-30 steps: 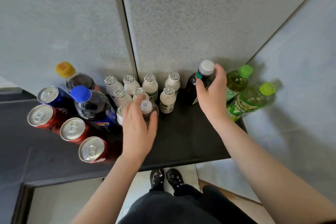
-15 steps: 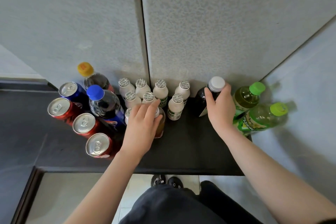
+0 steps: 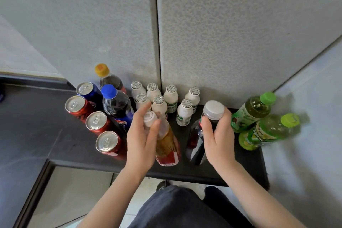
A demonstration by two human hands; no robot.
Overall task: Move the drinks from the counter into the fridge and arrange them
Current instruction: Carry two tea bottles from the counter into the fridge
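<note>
My left hand (image 3: 141,135) grips the neck of an amber tea bottle (image 3: 167,144) with a white cap and red label, lifted and tilted toward me. My right hand (image 3: 219,135) grips a dark bottle (image 3: 196,142) just under its wide white cap, also raised off the black counter (image 3: 222,170). Behind them stand several small white milk bottles (image 3: 170,98). At the left are red cans (image 3: 96,122), a blue can (image 3: 87,90) and two dark cola bottles (image 3: 116,105). Two green tea bottles (image 3: 259,122) stand at the right.
Grey textured panels (image 3: 222,33) rise right behind the drinks, with a vertical seam between them. The counter's front edge lies near my legs; tiled floor and my shoes (image 3: 162,185) show below. A pale wall (image 3: 305,153) closes the right side.
Both hands have closed on their bottles and lifted them toward me, off the counter. The view has shifted so the drinks sit lower and further right.
</note>
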